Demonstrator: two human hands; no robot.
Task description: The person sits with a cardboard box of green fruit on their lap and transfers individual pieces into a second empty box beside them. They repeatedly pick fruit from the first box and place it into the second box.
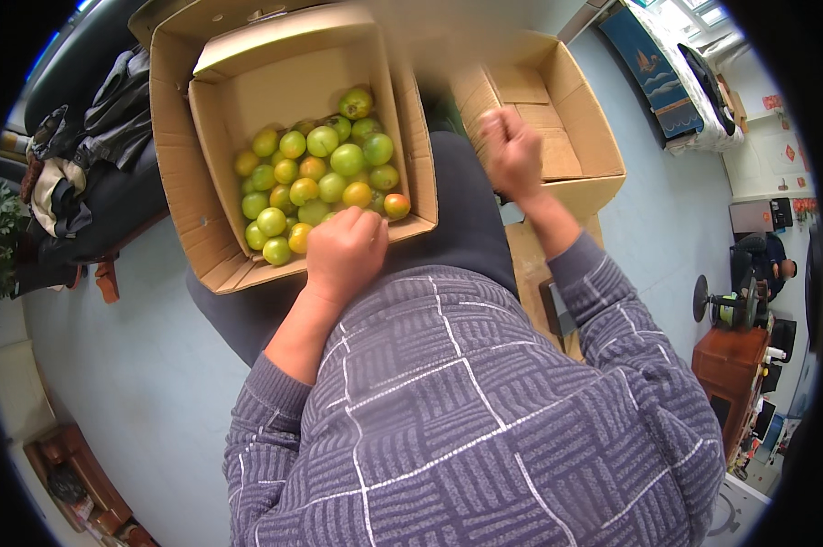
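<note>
A cardboard box rests at my lap, with a smaller cardboard box nested in it. Many round green, yellow and orange tomatoes lie in the inner box. My left hand, fingers curled, is at the near rim of this box, close to the tomatoes; whether it grips the rim or a tomato is hidden. Raised over the near left edge of a second cardboard box on the right is my right hand, its fingers closed; whether something small is inside cannot be seen.
A wooden bench or board shows beneath the right box. On the left stands a dark sofa with clothes on it. At far right are a wooden cabinet, a fan and a seated person. A blur covers part of the top.
</note>
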